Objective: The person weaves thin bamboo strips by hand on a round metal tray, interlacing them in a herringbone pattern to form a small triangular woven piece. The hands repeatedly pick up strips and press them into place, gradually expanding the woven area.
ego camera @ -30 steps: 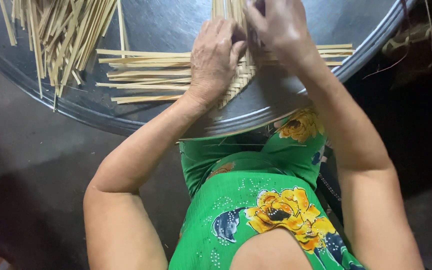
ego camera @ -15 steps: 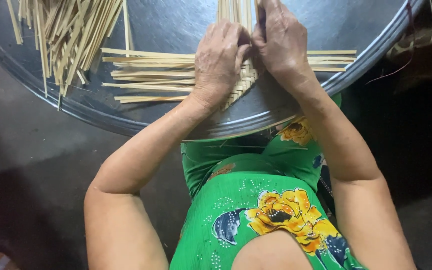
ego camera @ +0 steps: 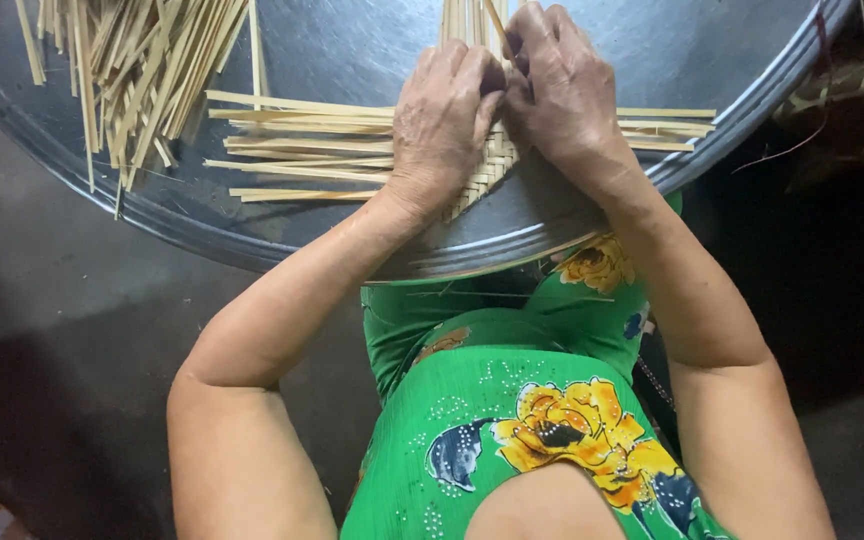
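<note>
A partly woven mat of pale bamboo strips (ego camera: 487,170) lies on a big round metal tray (ego camera: 352,50). Loose strip ends (ego camera: 292,145) stick out to the left and right of the weave. My left hand (ego camera: 442,125) presses down on the woven patch, fingers curled at the upright strips. Beside it, touching it, my right hand (ego camera: 562,90) pinches a single strip (ego camera: 495,18) between thumb and fingers at the top of the weave. The middle of the weave is hidden under both hands.
A heap of loose bamboo strips (ego camera: 132,70) lies at the tray's upper left. The tray rim (ego camera: 472,262) rests over my lap in a green flowered garment (ego camera: 512,400). Grey floor (ego camera: 52,290) is at left, dark ground at right.
The view has drifted so the tray and hands sit lower in frame. Both hands have drawn closer together over the weave, the right one now pinching a strip.
</note>
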